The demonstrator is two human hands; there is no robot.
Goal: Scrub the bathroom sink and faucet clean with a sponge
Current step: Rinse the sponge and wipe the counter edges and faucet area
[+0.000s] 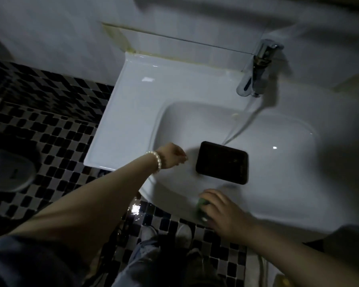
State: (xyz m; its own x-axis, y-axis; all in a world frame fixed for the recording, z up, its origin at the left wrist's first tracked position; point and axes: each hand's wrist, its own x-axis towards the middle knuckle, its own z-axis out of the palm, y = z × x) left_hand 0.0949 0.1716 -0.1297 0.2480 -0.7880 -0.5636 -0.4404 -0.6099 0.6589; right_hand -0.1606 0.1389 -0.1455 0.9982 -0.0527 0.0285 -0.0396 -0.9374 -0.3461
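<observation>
Right hand [224,212] is pressed down on the sponge [203,205], fingers curled over it; only a green edge shows past the fingertips, so grasping it, palm on top. Sponge sits on the front rim of the sink [133,112], near edge, just right of where the rim curves toward the person. Left hand [172,155] rests on the left inner slope of the bowl, loosely clenched, holding nothing that I can see; pearl bracelet [157,161] on that wrist. Key relation: the unscrubbed work lies away from the sponge hand, up and across. Bowl opens directly beyond the right hand; the faucet [255,73] is at the far back, well apart, slightly right of the hand's line. Water [240,123] is running from it in a slanted stream into the bowl. A dark rectangular block [222,162] lies in the bowl between the sponge and the faucet, long axis roughly left-right, slightly tilted, just beyond the right hand's fingertips. Can't tell what it is, too dark. My read: right hand is nearer to everything that matters, so next stroke is forward into the bowl, and the block either gets moved by the left hand (just beside it) or worked around. Risk: wet rim, sponge could slip off the edge.
</observation>
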